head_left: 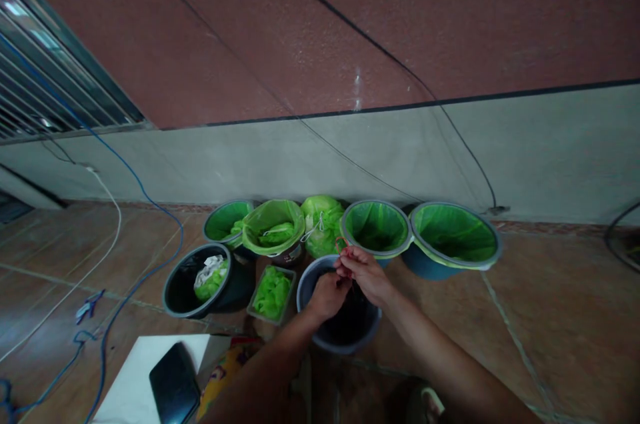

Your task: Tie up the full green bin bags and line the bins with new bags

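Both my hands meet over a grey bucket (310,291) with a dark bag inside, on the floor in front of me. My left hand (327,295) is closed, fingers curled at the bucket's rim. My right hand (364,272) is closed in a pinch on a thin red rubber band (341,244) that loops up above its fingers. The left hand's fingers appear to touch the same band, though what they grip is hidden.
Several green-lined bins (376,227) stand along the wall, with a tied green bag (323,221), a black bin (193,284) holding crumpled green and white bags, and a small tray of green bags (273,292). A black pouch (174,384) lies on white paper. Blue and white cables (125,277) run at the left.
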Demonstrator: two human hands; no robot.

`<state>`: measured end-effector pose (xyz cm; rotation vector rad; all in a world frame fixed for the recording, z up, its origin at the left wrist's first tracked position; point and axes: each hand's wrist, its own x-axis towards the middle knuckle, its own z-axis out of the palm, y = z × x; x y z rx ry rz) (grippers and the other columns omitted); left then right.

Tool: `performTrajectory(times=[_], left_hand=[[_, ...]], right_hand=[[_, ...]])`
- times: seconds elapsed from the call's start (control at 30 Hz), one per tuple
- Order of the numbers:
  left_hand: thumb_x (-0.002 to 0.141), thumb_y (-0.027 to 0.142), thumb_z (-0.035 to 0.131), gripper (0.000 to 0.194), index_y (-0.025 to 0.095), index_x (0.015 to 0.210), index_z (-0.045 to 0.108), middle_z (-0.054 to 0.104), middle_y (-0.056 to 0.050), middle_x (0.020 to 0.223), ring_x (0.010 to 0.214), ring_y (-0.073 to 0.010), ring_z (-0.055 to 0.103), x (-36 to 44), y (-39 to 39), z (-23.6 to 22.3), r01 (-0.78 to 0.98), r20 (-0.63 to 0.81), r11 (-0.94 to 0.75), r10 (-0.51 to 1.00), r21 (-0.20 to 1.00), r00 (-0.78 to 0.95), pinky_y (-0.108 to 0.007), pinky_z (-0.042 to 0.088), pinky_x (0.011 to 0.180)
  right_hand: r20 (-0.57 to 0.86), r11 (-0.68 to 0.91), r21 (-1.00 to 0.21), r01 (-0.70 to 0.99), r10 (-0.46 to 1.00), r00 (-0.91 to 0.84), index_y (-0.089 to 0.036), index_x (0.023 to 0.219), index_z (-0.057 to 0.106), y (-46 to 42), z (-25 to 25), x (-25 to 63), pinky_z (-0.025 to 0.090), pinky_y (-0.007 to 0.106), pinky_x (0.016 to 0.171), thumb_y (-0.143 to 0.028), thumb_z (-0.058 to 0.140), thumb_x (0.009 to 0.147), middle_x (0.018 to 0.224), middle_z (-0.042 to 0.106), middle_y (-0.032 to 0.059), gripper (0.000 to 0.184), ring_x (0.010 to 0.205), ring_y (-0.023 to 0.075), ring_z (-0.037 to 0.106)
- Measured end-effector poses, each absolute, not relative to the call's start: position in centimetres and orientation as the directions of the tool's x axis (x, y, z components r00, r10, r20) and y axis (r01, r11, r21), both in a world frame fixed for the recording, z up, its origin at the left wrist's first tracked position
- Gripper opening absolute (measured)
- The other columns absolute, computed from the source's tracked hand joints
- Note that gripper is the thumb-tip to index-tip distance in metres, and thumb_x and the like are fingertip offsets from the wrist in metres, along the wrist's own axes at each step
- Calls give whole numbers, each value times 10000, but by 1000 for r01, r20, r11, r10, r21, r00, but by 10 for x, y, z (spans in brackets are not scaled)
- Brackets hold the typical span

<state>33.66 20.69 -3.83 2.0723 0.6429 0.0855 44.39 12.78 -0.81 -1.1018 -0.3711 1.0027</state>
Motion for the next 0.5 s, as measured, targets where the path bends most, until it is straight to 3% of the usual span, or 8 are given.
performTrajectory(times=[0.13,0.27,0.4,0.5], left_hand=[[952,293,406,310,189,769,633,635,-18,657,528,-135,570,339,195,-45,428,-262,-270,487,862,833,-265,431,561],[941,290,414,313,186,710,596,606,-7,628,471,-104,526,340,200,-48,480,-359,-82,558,874,748,-234,384,494],[938,326,431,275,171,769,583,652,-17,703,425,-65,474,338,209,-55,461,-543,301,589,835,598,-192,302,427],[929,348,464,242,174,794,564,590,19,636,410,-54,427,336,215,-63,422,-611,442,597,792,520,-177,291,429]], right_hand=[[-250,118,-840,-529,782,571,-204,791,593,128,-7,446,471,249,606,-535,869,591,751,714,1,476,597,103,606],[-289,74,-882,-465,694,659,-224,842,590,122,-8,460,500,295,595,-532,810,604,852,732,20,448,601,139,627],[-294,-138,-955,-262,544,786,-231,802,585,114,-16,476,399,282,493,-495,654,681,690,641,-10,299,504,140,538],[-216,-305,-951,-48,547,809,-230,726,588,110,-21,479,368,288,534,-425,573,726,572,552,-24,195,524,151,505]])
